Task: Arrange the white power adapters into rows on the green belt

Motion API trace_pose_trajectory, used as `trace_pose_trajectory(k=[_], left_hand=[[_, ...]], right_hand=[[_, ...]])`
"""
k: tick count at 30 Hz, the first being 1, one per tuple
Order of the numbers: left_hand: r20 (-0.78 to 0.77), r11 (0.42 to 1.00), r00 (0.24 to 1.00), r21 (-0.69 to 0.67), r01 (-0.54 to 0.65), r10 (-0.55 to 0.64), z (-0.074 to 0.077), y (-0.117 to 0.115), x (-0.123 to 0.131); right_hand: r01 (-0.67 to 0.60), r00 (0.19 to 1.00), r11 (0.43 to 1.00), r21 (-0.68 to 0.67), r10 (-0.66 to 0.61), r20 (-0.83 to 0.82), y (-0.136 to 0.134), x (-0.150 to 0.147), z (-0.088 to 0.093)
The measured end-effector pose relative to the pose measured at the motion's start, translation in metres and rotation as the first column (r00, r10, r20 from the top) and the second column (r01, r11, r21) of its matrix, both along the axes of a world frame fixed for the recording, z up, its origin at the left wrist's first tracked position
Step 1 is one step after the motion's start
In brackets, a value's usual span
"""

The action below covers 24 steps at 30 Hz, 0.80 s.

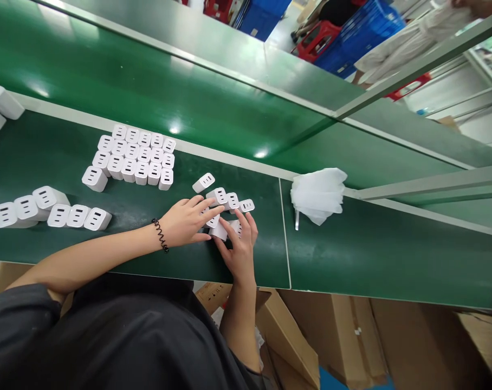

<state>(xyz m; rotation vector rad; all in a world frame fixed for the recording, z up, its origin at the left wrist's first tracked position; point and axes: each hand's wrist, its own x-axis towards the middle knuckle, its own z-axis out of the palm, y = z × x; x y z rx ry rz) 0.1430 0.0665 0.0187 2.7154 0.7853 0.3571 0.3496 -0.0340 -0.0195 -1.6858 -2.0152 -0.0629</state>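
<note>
Both hands are at a small cluster of white USB charger blocks on the green bench. My left hand (188, 221), with a black coiled band on the wrist, reaches in from the left. Its fingers are stretched out and apart over a charger (212, 221), partly hiding it. My right hand (241, 246) has thumb and fingers around a white charger (219, 231) at the near side of the cluster; the fingers cover part of it. Just beyond the fingertips stand more chargers (217, 195), their slotted faces up. One charger (204, 182) lies tilted a little apart.
Rows of white chargers (136, 154) stand at the back left. Two short rows (79, 216) lie nearer on the left. A crumpled white plastic bag (318, 194) rests right of the bench seam. Cardboard boxes (339, 336) are below the front edge. Metal bars cross behind.
</note>
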Motion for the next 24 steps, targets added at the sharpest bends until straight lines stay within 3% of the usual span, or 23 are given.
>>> trace_pose_trajectory(k=[3,9,14,17,20,22,24], left_hand=[[-0.081,1.0,0.996,-0.007,-0.031,0.03,-0.003,0.002,0.006],[-0.064,0.997,0.995,0.006,-0.073,0.073,-0.009,0.002,0.0],[0.145,0.981,0.987,0.171,-0.088,0.063,0.013,-0.017,-0.025],[0.297,0.967,0.953,0.22,-0.13,0.06,0.03,-0.032,-0.067],[0.4,0.925,0.888,0.198,-0.325,0.226,0.038,-0.047,-0.132],[0.367,0.86,0.846,0.185,-0.475,0.388,0.038,-0.055,-0.181],[0.249,0.81,0.822,0.177,-0.559,0.512,0.036,-0.061,-0.226]], right_hand=[[0.027,0.999,0.999,-0.021,-0.027,-0.02,0.006,0.006,0.007],[0.092,0.994,0.993,-0.073,-0.096,-0.049,0.023,0.003,0.022],[0.068,0.996,0.994,0.08,-0.072,0.048,0.033,0.002,0.014],[0.036,0.999,0.982,0.186,-0.039,0.016,0.033,0.003,0.016],[0.027,0.998,0.959,0.281,-0.011,-0.057,0.028,-0.01,0.031],[-0.011,0.993,0.942,0.336,0.05,-0.107,0.024,-0.03,0.045],[-0.137,0.969,0.937,0.323,0.194,-0.153,0.022,-0.059,0.058]])
